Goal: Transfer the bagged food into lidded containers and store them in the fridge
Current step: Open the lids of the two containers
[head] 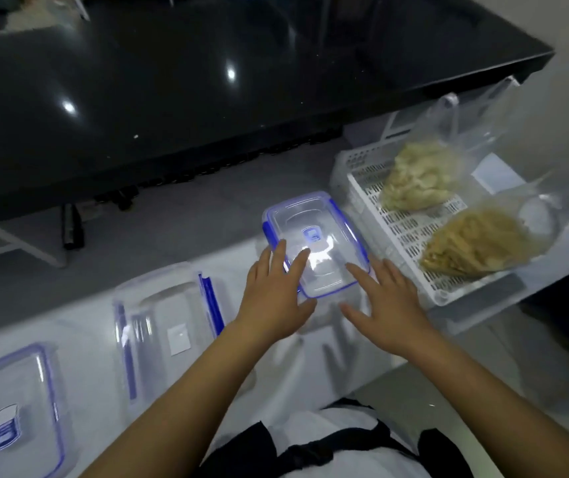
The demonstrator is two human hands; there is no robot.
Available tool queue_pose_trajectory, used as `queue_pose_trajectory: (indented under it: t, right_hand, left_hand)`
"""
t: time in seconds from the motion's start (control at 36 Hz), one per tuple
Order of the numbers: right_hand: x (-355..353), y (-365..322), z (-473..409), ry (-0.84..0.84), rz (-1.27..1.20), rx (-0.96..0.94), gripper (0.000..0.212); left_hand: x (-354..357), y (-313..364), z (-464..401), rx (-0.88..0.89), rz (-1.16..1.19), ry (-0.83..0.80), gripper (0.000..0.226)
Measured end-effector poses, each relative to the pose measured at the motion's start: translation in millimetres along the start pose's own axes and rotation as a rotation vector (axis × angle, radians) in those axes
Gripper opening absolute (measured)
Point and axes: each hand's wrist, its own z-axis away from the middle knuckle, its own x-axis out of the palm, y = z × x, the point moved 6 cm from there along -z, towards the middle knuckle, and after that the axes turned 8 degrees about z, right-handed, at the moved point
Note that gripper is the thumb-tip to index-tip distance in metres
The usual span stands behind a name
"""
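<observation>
A clear lidded container [314, 232] with blue clips stands on the white table [269, 360]. My left hand [272, 298] rests flat, fingers spread, on the lid's near left corner. My right hand [386, 301] lies open at the container's near right corner, fingers touching its edge. Two clear bags of food lie in a white slotted tray [397, 236] to the right: a pale one [417, 177] farther back and a yellowish one [479, 243] nearer. An open container [169, 326] stands to the left, and a lidded container [10, 412] sits at the far left.
A glossy black counter [207, 98] runs across the back, higher than the table. The grey floor shows between it and the table. The table's right end lies just past the tray.
</observation>
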Motion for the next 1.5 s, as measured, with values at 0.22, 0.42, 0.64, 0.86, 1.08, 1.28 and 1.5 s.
queue_pose_trajectory:
  t: [0.22, 0.42, 0.64, 0.86, 1.08, 1.28, 1.5]
  right_hand:
    - [-10, 3, -52, -0.017, -0.042, -0.077, 0.071]
    - [0, 2, -46, 0.010, -0.168, -0.132, 0.072]
    - [16, -11, -10, -0.093, -0.299, -0.265, 0.065]
    - [3, -4, -15, -0.184, -0.550, -0.275, 0.061]
    - [5, -7, -60, -0.416, -0.921, -0.020, 0.048]
    - [11, 3, -59, -0.467, -0.981, 0.017, 0.042]
    - [15, 11, -55, -0.482, -1.034, 0.049, 0.038]
  left_hand:
    - [7, 9, -30, -0.100, 0.028, 0.032, 0.075]
    - [17, 2, -9, -0.134, 0.053, 0.074, 0.072]
    - [24, -21, 54, -0.248, 0.128, 0.079, 0.078]
    - [37, -15, 109, -0.237, 0.370, 0.142, 0.073]
    - [42, -28, 119, -0.676, 1.205, 0.703, 0.050]
    - [58, -33, 123, -0.717, 1.486, 0.706, 0.038]
    - [70, -35, 126, -0.692, 1.566, 0.687, 0.034]
